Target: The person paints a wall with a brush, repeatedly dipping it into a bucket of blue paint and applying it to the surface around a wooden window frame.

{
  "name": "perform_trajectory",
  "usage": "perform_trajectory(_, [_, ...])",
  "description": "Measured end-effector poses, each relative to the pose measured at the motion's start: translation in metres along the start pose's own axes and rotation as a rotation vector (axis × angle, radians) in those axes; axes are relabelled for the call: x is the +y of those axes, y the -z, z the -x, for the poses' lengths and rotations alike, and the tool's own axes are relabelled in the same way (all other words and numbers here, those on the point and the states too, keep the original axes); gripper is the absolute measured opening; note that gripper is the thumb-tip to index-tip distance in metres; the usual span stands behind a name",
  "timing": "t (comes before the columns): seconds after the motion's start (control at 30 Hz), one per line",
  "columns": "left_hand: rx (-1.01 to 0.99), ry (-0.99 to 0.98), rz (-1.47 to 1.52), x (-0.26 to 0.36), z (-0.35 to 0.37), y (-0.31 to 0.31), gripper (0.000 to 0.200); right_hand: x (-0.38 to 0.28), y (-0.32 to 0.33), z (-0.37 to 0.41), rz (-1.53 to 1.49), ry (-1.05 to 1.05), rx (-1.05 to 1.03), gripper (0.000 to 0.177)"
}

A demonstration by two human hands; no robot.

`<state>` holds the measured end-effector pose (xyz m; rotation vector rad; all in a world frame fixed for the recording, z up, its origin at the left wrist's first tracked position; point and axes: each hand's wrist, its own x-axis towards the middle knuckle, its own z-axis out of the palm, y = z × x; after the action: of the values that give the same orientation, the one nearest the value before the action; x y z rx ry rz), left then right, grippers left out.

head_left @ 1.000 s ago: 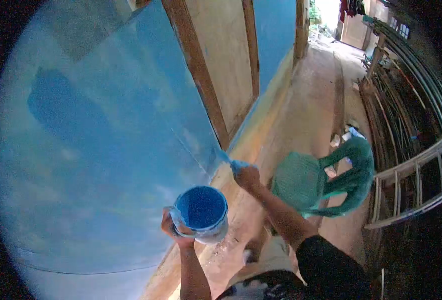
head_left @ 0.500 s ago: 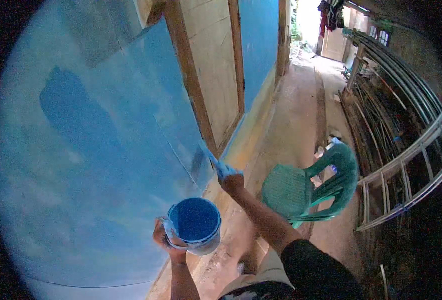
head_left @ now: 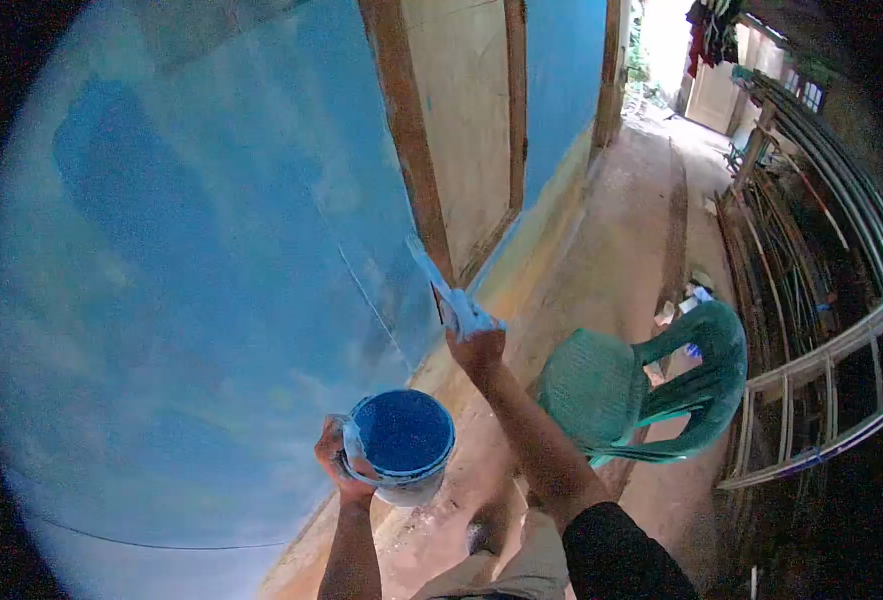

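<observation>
My left hand (head_left: 348,455) is wrapped round the paint-smeared handle side of a bucket (head_left: 414,490), which holds dark blue paint. Higher up and to the right, my right hand (head_left: 476,338) grips a blue-smeared paintbrush (head_left: 430,265). Its tip lies at the edge of the blue wall (head_left: 252,290), beside the brown wooden frame (head_left: 409,130). The wall has patchy light blue paint with a darker blue patch at the upper left. Blue paint covers part of my right hand.
A green plastic chair (head_left: 592,385) stands on the floor right of my right arm. Further right are a ladder (head_left: 812,450) and stacked poles (head_left: 822,150). The passage floor (head_left: 622,240) leads to a bright opening with a door (head_left: 714,95).
The view has shifted, so the chair and passage appear further right. My right hand and the brush have moved up along the wall edge. My left hand still holds the bucket.
</observation>
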<state>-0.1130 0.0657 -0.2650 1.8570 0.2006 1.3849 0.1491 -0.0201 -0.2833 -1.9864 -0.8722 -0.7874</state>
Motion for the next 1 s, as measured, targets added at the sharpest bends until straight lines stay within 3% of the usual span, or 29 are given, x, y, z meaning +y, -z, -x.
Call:
perform_trajectory(0.1, [0.027,-0.109,0.058,0.003,-0.005,-0.008,0.033,0.005,-0.016,0.036,0.077,-0.028,-0.082,0.036])
perform_trajectory(0.17, [0.078,-0.112,-0.024,0.013,-0.008,-0.013,0.028,0.015,-0.028,0.071,0.23,-0.123,-0.263,0.021])
perform_trajectory(0.2, [0.081,-0.103,-0.026,0.013,-0.009,-0.015,0.028,0.028,-0.041,0.095,0.231,-0.122,-0.272,0.021])
perform_trajectory(0.27, [0.044,-0.049,0.034,0.017,-0.008,-0.014,0.021,0.054,-0.057,0.143,0.186,-0.186,-0.524,0.016])
perform_trajectory(0.37, [0.049,-0.081,0.003,0.026,-0.015,-0.013,0.022,0.051,-0.041,0.15,0.035,-0.314,-0.604,0.022])
perform_trajectory(0.5, [0.109,-0.077,0.011,0.05,-0.027,-0.009,0.026,0.039,0.008,0.083,-0.107,-0.252,-0.495,0.023])
perform_trajectory(0.57, [0.143,-0.2,0.013,0.065,-0.037,-0.003,0.033,0.014,0.08,0.016,-0.029,-0.127,-0.582,0.017])
perform_trajectory(0.6, [0.154,-0.208,-0.001,0.072,-0.04,0.0,0.038,0.0,0.114,-0.014,-0.068,-0.159,-0.627,0.022])
perform_trajectory(0.67, [0.152,-0.269,-0.021,0.093,-0.046,0.01,0.041,-0.012,0.179,-0.043,-0.236,0.131,-0.371,0.03])
perform_trajectory(0.73, [0.269,-0.346,0.033,0.105,-0.049,0.01,0.051,-0.03,0.229,-0.068,-0.533,-0.016,-0.608,0.03])
perform_trajectory(0.77, [0.264,-0.339,0.041,0.108,-0.049,0.013,0.051,-0.054,0.255,-0.083,-0.525,-0.025,-0.608,0.03])
perform_trajectory(0.83, [0.3,-0.432,-0.061,0.116,-0.049,0.02,0.051,-0.111,0.301,-0.113,-0.256,0.14,-1.031,0.046])
perform_trajectory(0.87, [0.305,-0.428,-0.051,0.106,-0.039,0.023,0.051,-0.134,0.312,-0.115,-0.244,0.138,-1.032,0.046])
perform_trajectory(0.93, [0.343,-0.451,-0.083,0.082,-0.019,0.029,0.049,-0.178,0.318,-0.111,-0.004,0.434,-0.951,0.027])
perform_trajectory(1.0, [0.318,-0.469,-0.012,0.097,-0.027,0.028,0.046,-0.206,0.306,-0.109,0.131,0.472,-1.02,0.02])
